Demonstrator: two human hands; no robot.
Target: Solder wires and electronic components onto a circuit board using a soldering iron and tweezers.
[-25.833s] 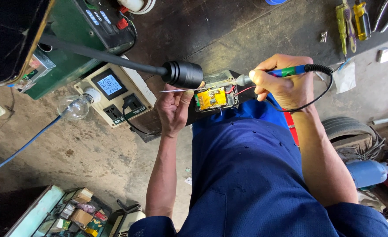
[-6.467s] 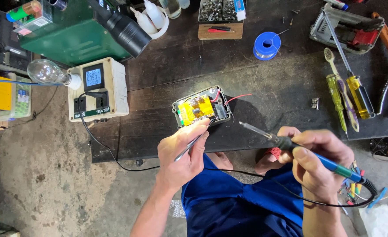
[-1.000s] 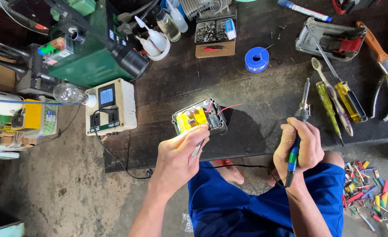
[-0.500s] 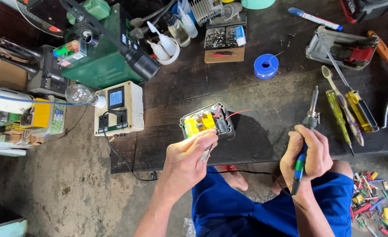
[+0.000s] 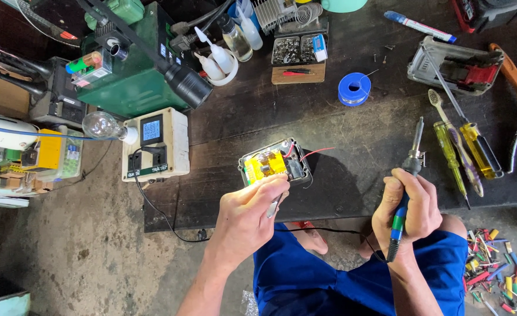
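Tweezers (image 5: 274, 206) pinched in left hand (image 5: 250, 219) just below the opened unit (image 5: 275, 164); soldering iron (image 5: 407, 184) fisted upright in right hand (image 5: 407, 205) — tip clear, joint work apparently unfinished.

The dark, matt, scuffed wooden tabletop (image 5: 352, 152) carries a small open plastic case with glossy yellow parts inside (image 5: 274, 163), just above the left grip (image 5: 252, 213). The right grip (image 5: 407, 205) wraps a soldering iron with a dull metal shaft and smooth blue-green plastic handle (image 5: 403, 193). Right of it lie glossy translucent yellow plastic-handled screwdrivers (image 5: 466, 146); above, a shiny blue plastic spool (image 5: 354, 89).
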